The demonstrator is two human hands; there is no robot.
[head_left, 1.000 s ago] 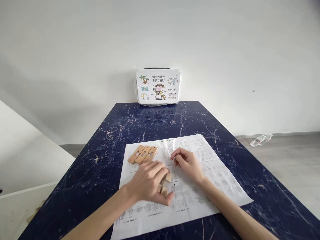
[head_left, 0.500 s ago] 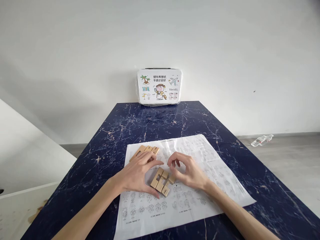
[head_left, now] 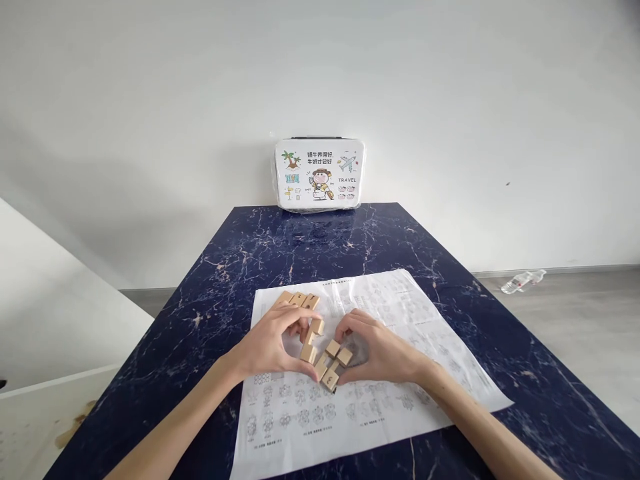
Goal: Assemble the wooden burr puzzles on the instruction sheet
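Observation:
A notched wooden burr puzzle piece [head_left: 308,353] sits between the thumb and forefinger of my left hand [head_left: 265,343], standing slightly apart from the others at its top. To its right lie interlocked burr puzzle pieces [head_left: 330,379], one bearing a printed number. My right hand [head_left: 385,347] curls around their right side, thumb at the near end and fingertips against the far block. Beyond my left hand, several more numbered wooden pieces [head_left: 299,299] rest side by side, partly hidden by its fingers. Everything lies on a printed instruction sheet [head_left: 370,433] with small diagrams.
The dark blue marbled table [head_left: 320,247] carries the sheet. At its far edge a white cartoon-printed case [head_left: 320,175] stands against the wall. A clear plastic bottle [head_left: 523,281] lies on the floor at right. A white panel [head_left: 55,300] stands at left.
My left hand has closed on the notched piece, which has parted from the others at its top. My right thumb has shifted down toward the numbered end of the pieces.

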